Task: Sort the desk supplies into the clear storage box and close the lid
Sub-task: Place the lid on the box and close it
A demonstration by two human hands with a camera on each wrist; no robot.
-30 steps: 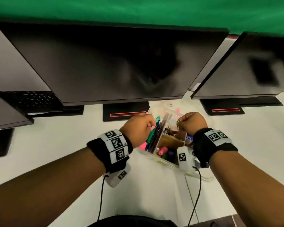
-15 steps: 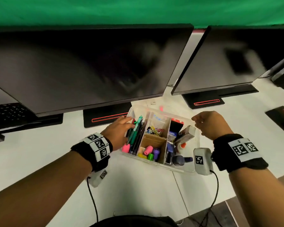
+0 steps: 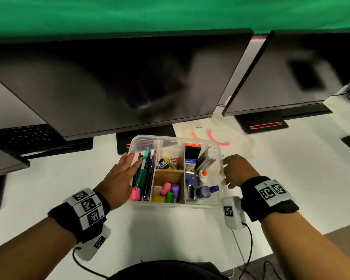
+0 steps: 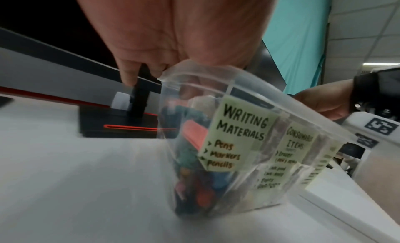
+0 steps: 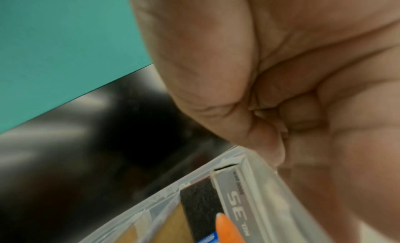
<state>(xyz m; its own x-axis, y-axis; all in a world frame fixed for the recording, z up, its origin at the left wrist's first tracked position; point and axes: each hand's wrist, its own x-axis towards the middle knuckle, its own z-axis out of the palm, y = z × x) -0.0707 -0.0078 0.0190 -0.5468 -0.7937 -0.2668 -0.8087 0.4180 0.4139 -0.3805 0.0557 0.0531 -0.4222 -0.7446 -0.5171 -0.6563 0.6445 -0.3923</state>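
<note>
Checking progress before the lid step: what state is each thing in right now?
clear storage box: open, no lid on, filled.
lid: lying on the desk behind the box.
left hand: fingers straight, resting on the box's left edge.
right hand: curled at the box's right edge.

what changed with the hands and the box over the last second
Both hands came out of the clear storage box. The left hand now lies flat, fingers straight, against its left wall; the right hand has moved to its right wall, fingers curled. The supplies stay sorted in their compartments, and the box is still lidless.
</note>
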